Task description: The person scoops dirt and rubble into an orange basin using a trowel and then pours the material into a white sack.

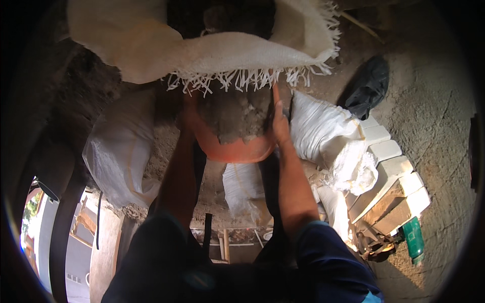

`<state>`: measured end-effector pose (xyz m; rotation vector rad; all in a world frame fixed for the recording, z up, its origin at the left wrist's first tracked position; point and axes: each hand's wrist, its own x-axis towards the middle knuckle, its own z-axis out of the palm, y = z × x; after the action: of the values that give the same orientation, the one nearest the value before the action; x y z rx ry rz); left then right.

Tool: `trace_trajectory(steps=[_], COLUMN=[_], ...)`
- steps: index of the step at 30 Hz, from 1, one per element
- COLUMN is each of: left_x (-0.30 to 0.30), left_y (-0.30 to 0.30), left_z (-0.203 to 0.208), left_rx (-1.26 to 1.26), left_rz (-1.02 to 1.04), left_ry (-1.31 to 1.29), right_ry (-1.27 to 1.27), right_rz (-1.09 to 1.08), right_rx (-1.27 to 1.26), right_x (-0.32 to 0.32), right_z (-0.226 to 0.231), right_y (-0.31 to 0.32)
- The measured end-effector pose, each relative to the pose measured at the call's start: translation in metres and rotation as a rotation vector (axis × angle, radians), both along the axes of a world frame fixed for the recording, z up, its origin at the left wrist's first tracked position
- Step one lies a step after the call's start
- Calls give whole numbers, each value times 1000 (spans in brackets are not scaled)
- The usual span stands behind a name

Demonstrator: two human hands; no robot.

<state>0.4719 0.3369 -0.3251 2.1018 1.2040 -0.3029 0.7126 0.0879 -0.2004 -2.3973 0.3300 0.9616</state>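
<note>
Between my two hands is an orange basin (235, 152) holding grey, crumbly material (235, 116) that looks like earth or dry mix. My left hand (189, 115) grips its left side, partly in shadow. On the right side, my right hand (280, 123) grips the rim with its fingers pointing away from me. The basin's far edge is hidden under the frayed lip of a large white woven sack (222, 53). That sack's mouth gapes open, and its dark inside shows a rounded lump (216, 19) that I cannot make out.
White sacks stand left (118, 146) and right (323, 129) of the basin, with a smaller one (242, 187) below it. A black plastic bag (368, 86) lies far right. Pale blocks (386, 150), a wooden board (386, 202) and a green bottle (414, 240) line the right side.
</note>
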Motion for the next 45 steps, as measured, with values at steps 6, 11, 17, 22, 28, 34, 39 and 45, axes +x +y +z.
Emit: trace_trajectory(steps=[6,11,17,22,28,34,39,45], left_x=[-34,-100,-91,-97,-78,-69,-44,-31], left_y=[-34,-55,-38,-38,-47,-47,-21,10], left_z=[131,202,365,461,540,549,535,546], left_rx=[-528,-360,-817,-825,-827,-843,-778,-891], left_rz=[926,510,1115,1240,1306,1406,1387,1283], left_ry=[-129,-35,-336,-529,-700,-795,-804,-807], right_ry=[-617,-20,-140,-156,-489,-321,-260,-189], right_rz=[128,86,121,326,849,856,800,794], right_rx=[85,-8,45,168,246,111,84,7], right_x=[-67,-115,-151,-127,-55,-15,18,27], right_z=[132,213,336,422,454,448,440,434], right_y=[54,-2,-4,12,62,123,174,191])
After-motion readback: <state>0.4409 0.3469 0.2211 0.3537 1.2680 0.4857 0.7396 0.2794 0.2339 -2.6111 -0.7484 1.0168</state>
